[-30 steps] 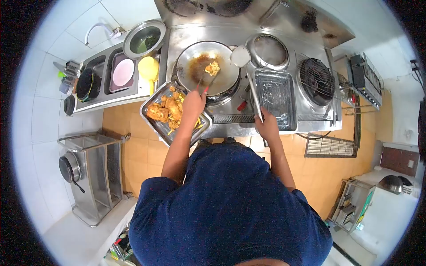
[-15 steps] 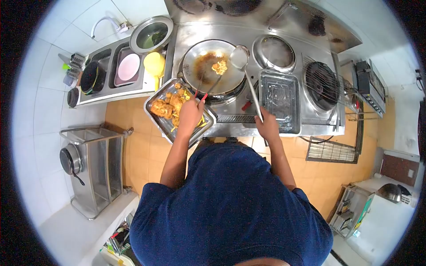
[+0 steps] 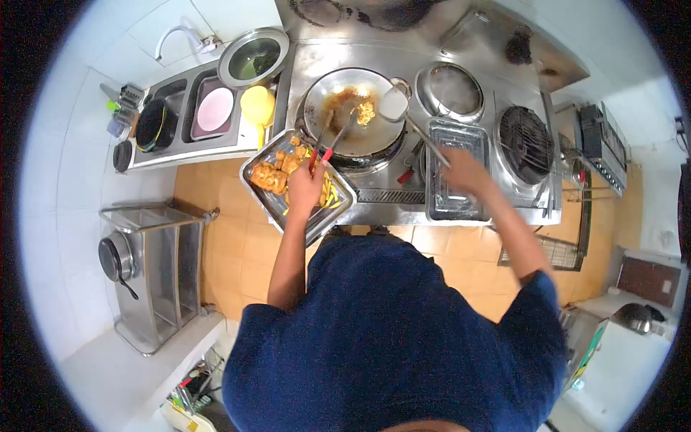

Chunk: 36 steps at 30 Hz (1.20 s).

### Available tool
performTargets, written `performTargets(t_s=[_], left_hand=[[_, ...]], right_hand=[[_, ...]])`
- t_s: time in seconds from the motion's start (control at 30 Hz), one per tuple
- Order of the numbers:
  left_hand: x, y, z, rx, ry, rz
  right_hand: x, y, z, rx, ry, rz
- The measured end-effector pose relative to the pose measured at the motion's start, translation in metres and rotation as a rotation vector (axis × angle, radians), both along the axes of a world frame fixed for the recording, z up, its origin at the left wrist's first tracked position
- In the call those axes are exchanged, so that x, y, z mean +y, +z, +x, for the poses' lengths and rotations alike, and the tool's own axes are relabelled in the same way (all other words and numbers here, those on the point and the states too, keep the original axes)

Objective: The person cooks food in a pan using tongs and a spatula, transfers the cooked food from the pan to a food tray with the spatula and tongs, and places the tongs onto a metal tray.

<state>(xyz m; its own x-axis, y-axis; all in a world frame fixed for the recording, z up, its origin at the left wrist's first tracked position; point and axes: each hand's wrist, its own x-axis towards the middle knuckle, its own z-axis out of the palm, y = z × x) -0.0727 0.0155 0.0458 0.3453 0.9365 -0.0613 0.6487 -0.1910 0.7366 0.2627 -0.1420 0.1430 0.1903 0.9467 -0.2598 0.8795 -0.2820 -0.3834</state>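
My left hand (image 3: pixel 306 191) is closed around red-handled tongs (image 3: pixel 324 153), above a metal tray (image 3: pixel 257 204). Fried chicken pieces (image 3: pixel 269 178) and yellow strips (image 3: pixel 331 196) fill much of this tray. The tong arms reach over the wok (image 3: pixel 317 108), where a golden fried clump (image 3: pixel 365 112) sits at or near one tip; whether it is gripped I cannot tell. Brownish residue covers the wok's middle. Slightly blurred, my right hand (image 3: pixel 464 171) grips the handle of a long metal ladle (image 3: pixel 393 105), its head over the wok's right side.
A rectangular black-and-steel tray (image 3: pixel 458 209) lies right of the wok, below a round metal pan (image 3: pixel 450 92). Farther right is a burner with a grate (image 3: pixel 525 144). Leftward are a yellow dipper (image 3: pixel 258 106), a metal bowl (image 3: pixel 254 61) and a sink holding a pink plate (image 3: pixel 215 109).
My right hand has swung up and to the right, tilting the ladle's handle outward. The left hand with the tongs has shifted little; the tong tips appear wider apart.
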Motion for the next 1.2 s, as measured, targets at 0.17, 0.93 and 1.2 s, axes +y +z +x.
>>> performTargets(t_s=[0.17, 0.93, 1.2], left_hand=[[0.0, -0.01, -0.006, -0.155, 0.015, 0.024], [-0.018, -0.006, -0.021, -0.313, 0.092, -0.053], [-0.002, 0.004, -0.008, -0.144, 0.012, 0.034]], right_hand=[[0.07, 0.089, 0.011, 0.161, -0.051, -0.533], [0.024, -0.14, -0.087, 0.378, -0.266, 0.205], [0.013, -0.157, -0.079, 0.395, -0.207, 0.377]])
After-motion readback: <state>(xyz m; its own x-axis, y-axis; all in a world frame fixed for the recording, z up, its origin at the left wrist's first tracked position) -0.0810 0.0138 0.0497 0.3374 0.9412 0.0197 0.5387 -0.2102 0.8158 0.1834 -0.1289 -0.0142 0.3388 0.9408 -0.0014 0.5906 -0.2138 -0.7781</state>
